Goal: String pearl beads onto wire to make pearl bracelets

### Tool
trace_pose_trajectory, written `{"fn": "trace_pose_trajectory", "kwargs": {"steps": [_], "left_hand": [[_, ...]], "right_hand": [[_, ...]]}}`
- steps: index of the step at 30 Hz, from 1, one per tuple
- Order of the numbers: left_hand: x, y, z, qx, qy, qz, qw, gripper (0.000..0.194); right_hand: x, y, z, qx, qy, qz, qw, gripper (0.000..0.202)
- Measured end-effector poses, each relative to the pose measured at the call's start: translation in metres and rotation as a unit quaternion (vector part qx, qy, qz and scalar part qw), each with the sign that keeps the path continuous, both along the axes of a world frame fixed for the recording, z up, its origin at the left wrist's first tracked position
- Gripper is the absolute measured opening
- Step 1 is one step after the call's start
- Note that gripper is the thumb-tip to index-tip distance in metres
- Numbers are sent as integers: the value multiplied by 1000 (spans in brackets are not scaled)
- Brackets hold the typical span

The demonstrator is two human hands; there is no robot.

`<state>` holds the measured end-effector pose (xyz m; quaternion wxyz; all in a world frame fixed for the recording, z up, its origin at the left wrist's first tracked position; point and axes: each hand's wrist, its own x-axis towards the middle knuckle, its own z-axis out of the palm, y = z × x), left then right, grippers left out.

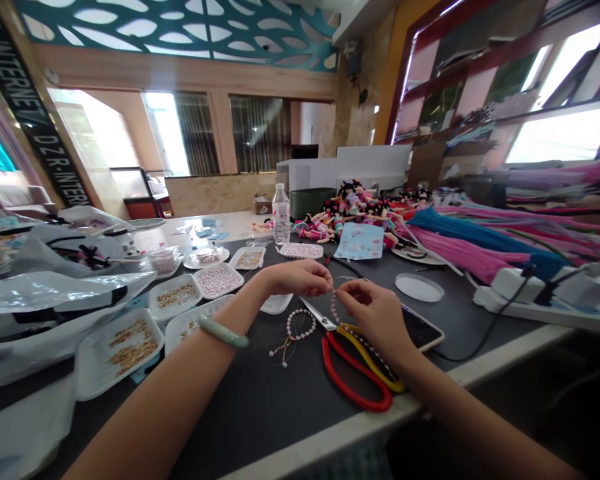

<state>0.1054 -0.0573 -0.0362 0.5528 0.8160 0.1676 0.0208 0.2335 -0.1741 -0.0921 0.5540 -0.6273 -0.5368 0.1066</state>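
My left hand (305, 277), a green bangle on its wrist, pinches the upper end of a beaded strand (334, 308). Close beside it, my right hand (373, 308) has thumb and forefinger closed on the same strand, which hangs down and runs under that hand. Below lie scissors (357, 373) with one red and one yellow handle, blades partly apart. A finished-looking pink bead bracelet (301, 325) with dangling ends rests on the dark table, left of the scissors. Under my right wrist, a phone (423, 327) is partly covered.
White trays of gold pieces (119, 352) and pink beads (219, 280) stand left. A water bottle (281, 217) is upright behind my hands, near a pile of small dolls (353, 207). Right are a round lid (420, 287), a power strip (540, 307) and pink and blue bundles (495, 243).
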Motion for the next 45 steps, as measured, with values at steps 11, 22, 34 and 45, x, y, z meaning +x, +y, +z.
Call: {"fn": "trace_pose_trajectory", "kwargs": {"steps": [11,22,34,45], "left_hand": [[0,1,1,25,-1,4,1000,1],[4,-3,-2,19,12,-4,1000,2],[5,-2,-4,4,-8,-17,1000,2],[5,-3,-5,-3,-3,0,1000,2]], "right_hand": [[0,0,1,-12,-34,-13,999,12],[-2,-1,1,-33,-43,11,998,8],[0,0,-2,-19,-49,17,998,8],[0,0,-1,-18,-32,36,999,8]]}}
